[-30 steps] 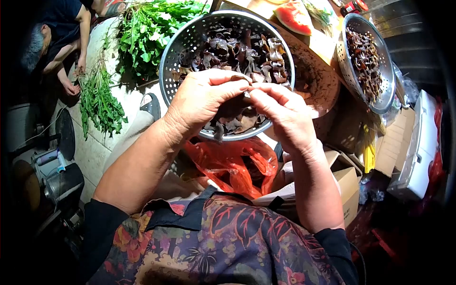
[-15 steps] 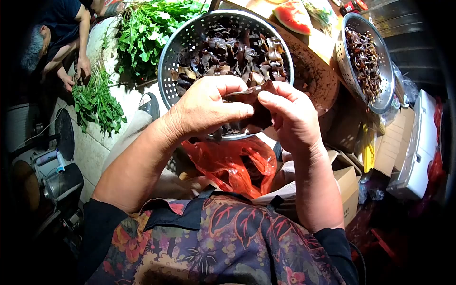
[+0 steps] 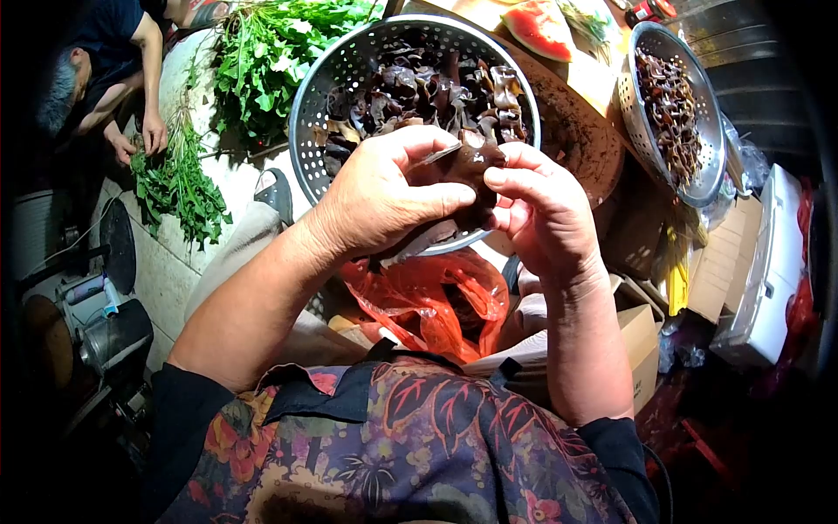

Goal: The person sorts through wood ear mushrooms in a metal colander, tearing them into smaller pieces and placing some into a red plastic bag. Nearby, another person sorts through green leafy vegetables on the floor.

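Over near rim of large colander [image 3: 305, 148]: left hand [image 3: 384, 188] and right hand [image 3: 546, 196], fingers of both clamped on dark, glossy fungus piece [image 3: 476, 162]; red plastic bag [image 3: 428, 301] nearer, smaller colander [image 3: 642, 131] far right.

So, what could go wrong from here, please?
The dark piece looks thin and shiny, perhaps wet, so it might slip or tear between the left hand and the right hand.

Both hands work near the close side of the big colander, with the red bag just beyond its rim; a dropped piece could land there.

The small colander looks tilted and might spill.
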Demonstrator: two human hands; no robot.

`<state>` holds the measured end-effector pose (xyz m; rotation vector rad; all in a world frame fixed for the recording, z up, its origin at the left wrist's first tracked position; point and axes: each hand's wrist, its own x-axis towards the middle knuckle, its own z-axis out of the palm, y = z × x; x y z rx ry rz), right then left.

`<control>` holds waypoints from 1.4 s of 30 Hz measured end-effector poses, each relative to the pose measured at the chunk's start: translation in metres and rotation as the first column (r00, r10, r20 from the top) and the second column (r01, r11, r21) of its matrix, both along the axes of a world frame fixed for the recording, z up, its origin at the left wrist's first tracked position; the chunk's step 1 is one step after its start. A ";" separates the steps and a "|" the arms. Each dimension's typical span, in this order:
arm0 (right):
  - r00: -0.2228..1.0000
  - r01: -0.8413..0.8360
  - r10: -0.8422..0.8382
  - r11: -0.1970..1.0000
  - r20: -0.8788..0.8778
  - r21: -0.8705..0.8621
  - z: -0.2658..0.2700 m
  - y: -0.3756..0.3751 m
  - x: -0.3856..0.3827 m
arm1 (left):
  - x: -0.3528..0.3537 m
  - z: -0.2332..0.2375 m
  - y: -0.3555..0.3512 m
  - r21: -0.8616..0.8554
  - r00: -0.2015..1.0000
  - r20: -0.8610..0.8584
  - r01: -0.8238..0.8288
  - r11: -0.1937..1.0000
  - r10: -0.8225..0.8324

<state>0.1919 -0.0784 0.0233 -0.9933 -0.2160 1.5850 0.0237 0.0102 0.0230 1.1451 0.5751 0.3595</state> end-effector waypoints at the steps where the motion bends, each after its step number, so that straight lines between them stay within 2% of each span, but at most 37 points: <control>1: 0.999 -0.035 0.035 0.999 -0.006 -0.001 -0.002 -0.001 0.003 | 0.000 0.000 -0.001 -0.002 1.000 -0.006 -0.011 1.000 0.011; 6: 0.995 -0.095 0.095 0.995 -0.011 -0.011 0.004 -0.001 -0.004 | 0.002 -0.010 -0.006 -0.081 0.999 0.034 -0.035 0.996 0.038; 8: 0.978 -0.077 0.065 0.996 0.200 0.052 -0.005 -0.002 -0.007 | 0.002 -0.010 -0.008 -0.132 0.997 0.054 -0.040 0.990 0.047; 11: 0.979 -0.019 0.008 0.998 0.203 0.052 0.001 -0.002 -0.011 | 0.000 -0.004 -0.006 -0.142 0.997 0.072 -0.022 0.990 0.033; 14: 0.979 -0.012 0.001 0.999 0.204 0.053 0.005 -0.003 -0.010 | -0.002 -0.002 -0.004 -0.137 0.999 -0.021 -0.049 0.989 0.046; 16: 0.981 -0.030 0.022 0.999 0.193 0.039 0.006 -0.004 -0.009 | -0.004 -0.007 -0.002 -0.008 0.993 -0.113 0.012 1.000 -0.013; 18: 0.952 -0.061 0.051 0.998 0.301 0.026 0.003 -0.004 -0.008 | -0.003 -0.008 -0.003 0.015 0.996 -0.074 -0.045 0.999 0.046; 19: 0.953 -0.062 0.052 0.998 0.300 0.024 0.001 -0.004 -0.007 | -0.006 -0.007 -0.001 0.055 0.993 -0.120 0.024 0.998 -0.018; 20: 0.920 -0.097 0.083 0.995 0.382 0.018 -0.001 -0.004 -0.005 | -0.007 -0.007 0.001 0.091 0.983 -0.168 0.095 0.991 -0.079; 21: 0.880 -0.132 0.113 0.991 0.461 0.008 -0.003 -0.005 -0.005 | -0.007 -0.007 0.000 0.167 0.979 -0.190 0.106 0.980 -0.073; 24: 0.887 -0.127 0.102 0.992 0.450 0.026 0.002 -0.004 -0.007 | -0.006 0.001 0.002 0.232 0.967 -0.236 0.151 0.961 -0.095; 28: 0.879 -0.094 0.070 0.995 0.472 0.027 0.003 -0.004 -0.009 | -0.003 -0.001 0.000 0.311 0.977 -0.210 0.114 0.944 -0.049; 30: 0.865 -0.138 0.085 0.988 0.494 0.071 0.005 -0.005 -0.008 | -0.002 -0.006 -0.003 0.183 0.989 -0.147 0.011 0.983 0.017; 31: 0.865 -0.138 0.087 0.988 0.494 0.068 0.006 -0.006 -0.008 | -0.001 -0.006 -0.005 0.181 0.989 -0.147 0.011 0.983 0.016; 33: 0.890 -0.163 0.127 0.986 0.439 0.046 0.009 -0.007 -0.007 | -0.001 -0.006 -0.009 0.020 0.990 -0.125 -0.061 0.998 0.063; 34: 0.890 -0.162 0.127 0.986 0.438 0.044 0.009 -0.008 -0.007 | -0.001 -0.006 -0.010 0.018 0.990 -0.126 -0.061 0.998 0.062; 36: 0.863 -0.162 0.109 0.985 0.493 0.065 0.009 -0.009 -0.008 | -0.001 -0.007 -0.012 -0.130 0.990 -0.132 -0.068 0.989 0.051; 37: 0.864 -0.160 0.108 0.985 0.492 0.064 0.008 -0.009 -0.009 | 0.000 -0.007 -0.014 -0.131 0.990 -0.132 -0.066 0.989 0.049; 39: 0.832 -0.155 0.073 0.982 0.550 0.105 0.007 -0.010 -0.012 | 0.000 -0.007 -0.017 -0.247 0.992 -0.105 -0.095 0.964 0.071; 40: 0.832 -0.154 0.072 0.983 0.550 0.104 0.007 -0.010 -0.011 | 0.000 -0.007 -0.018 -0.305 0.992 -0.092 -0.108 0.946 0.084; 42: 0.886 -0.149 0.097 0.986 0.453 0.080 0.009 -0.009 -0.009 | 0.001 -0.003 -0.017 -0.291 0.994 -0.087 -0.095 0.952 0.073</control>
